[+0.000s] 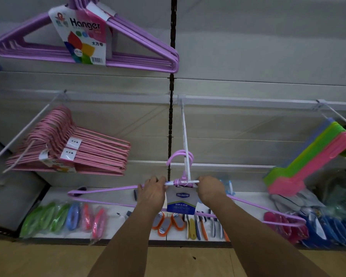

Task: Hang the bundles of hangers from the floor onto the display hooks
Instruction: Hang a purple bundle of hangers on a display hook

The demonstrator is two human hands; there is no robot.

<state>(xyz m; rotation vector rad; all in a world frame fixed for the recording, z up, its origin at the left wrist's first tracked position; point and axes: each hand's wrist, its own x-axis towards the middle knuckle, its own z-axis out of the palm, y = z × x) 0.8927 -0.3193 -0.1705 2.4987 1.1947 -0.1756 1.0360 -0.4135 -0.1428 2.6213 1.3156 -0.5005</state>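
A bundle of lilac hangers (pixel 100 191) with a blue and white label (pixel 180 202) hangs level in front of me. Its curved hook tops (pixel 177 155) loop around the white display hook (pixel 185 136) that sticks out from the wall rail. My left hand (pixel 152 191) grips the bundle's neck on the left of the hook's tip. My right hand (pixel 210 188) grips it on the right. Both sets of fingers curl over the top of the bundle.
A purple hanger bundle (pixel 128 43) hangs above left, pink hanger bundles (pixel 78 152) on the left hook, coloured flat items (pixel 312 156) on the right hook. A white shelf (pixel 54 192) below carries packaged brushes and small goods. Wooden floor lies beneath.
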